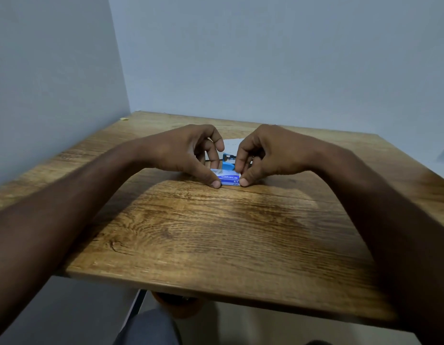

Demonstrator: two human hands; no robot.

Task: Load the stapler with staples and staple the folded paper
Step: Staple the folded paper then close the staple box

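On the wooden table, two hands pinch a small blue staple box

Near the middle of the table (216, 232) the staple box (228, 179) lies flat on the wood. It is a small, shallow carton, pale blue on top and darker blue along its near side, with white lettering that reads upside down from this view. Whether its flap is open cannot be told.

The left hand (181, 150) pinches the box's left end, thumb pressed at the near corner and the other fingers curled above. The right hand (268, 153) pinches the right end the same way, thumb at the near corner and forefinger bent down onto the top edge.

Just behind the box, between the two hands, sits the stapler (228, 163), light blue with a bit of metal showing; the fingers hide most of it. Beyond it a white paper (232, 143) lies on the table, largely covered by the hands, so its fold cannot be seen
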